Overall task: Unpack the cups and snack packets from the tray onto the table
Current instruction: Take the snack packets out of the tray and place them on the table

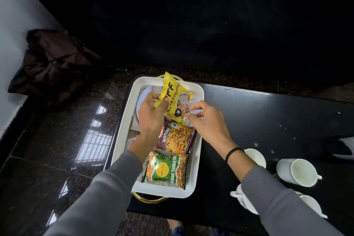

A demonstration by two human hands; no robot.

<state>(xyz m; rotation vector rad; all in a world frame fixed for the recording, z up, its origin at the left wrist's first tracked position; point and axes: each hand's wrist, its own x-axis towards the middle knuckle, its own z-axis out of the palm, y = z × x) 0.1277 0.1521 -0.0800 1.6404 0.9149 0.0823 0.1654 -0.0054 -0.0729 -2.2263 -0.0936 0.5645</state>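
A white tray with gold handles rests on the black table. My left hand grips the left edge of a yellow soya chunks packet, tilted up over the tray's far half. My right hand pinches the packet's lower right corner. Below it in the tray lie a brown mixture packet and a green packet. White cups stand on the table to the right: one by my right wrist, one further right, others partly hidden by my right sleeve.
A dark bag sits on the glossy stone floor at the left by the wall. A striped cloth lies at the table's right edge. The far part of the room is dark.
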